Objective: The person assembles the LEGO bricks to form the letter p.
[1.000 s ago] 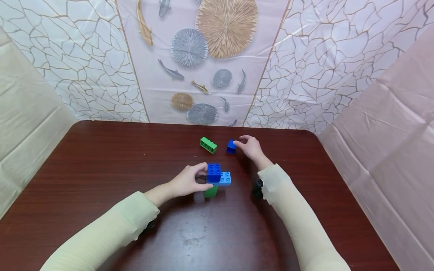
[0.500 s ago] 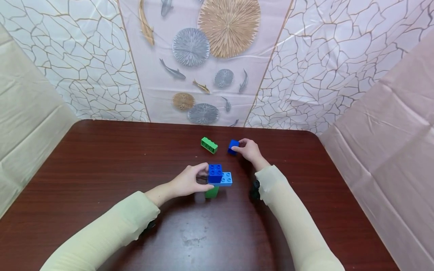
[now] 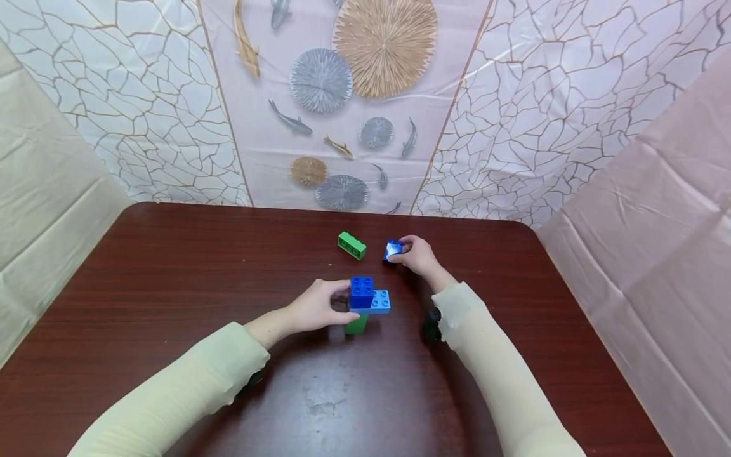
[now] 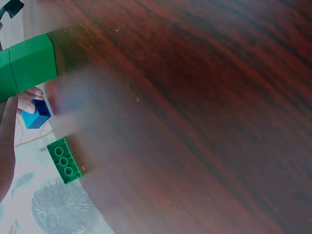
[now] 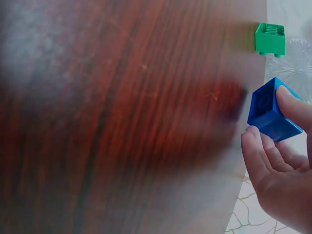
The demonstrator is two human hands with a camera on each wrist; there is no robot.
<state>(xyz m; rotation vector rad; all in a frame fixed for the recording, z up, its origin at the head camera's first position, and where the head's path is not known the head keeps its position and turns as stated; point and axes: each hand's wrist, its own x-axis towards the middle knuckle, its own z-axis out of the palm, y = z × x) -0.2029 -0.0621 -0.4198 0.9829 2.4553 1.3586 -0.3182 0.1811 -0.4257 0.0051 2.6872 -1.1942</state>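
Nearest, around the middle of the worktop (image 3: 171,285), the left hand (image 3: 311,308) curves its thumb and fingers round the left side of an upright stack (image 3: 360,299): a green base (image 3: 356,325), a light blue brick (image 3: 381,302) jutting toward the right edge, and a dark blue brick (image 3: 361,284) on top. It looks light and stiff; the overhang probably makes it tippy, so low on the green base seems the surer hold.

Farther off, toward the far edge, the right hand (image 3: 419,256) pinches a loose blue brick (image 5: 275,114) between thumb and fingers, its hollow underside showing in the right wrist view. It seems raised off the worktop. Smooth plastic should be slightly slippery but hardly fragile; opposite flat sides suit a pinch.

Left of it, near the far edge, a loose green brick (image 3: 351,245) lies on its side. No brand, label or writing can be read.
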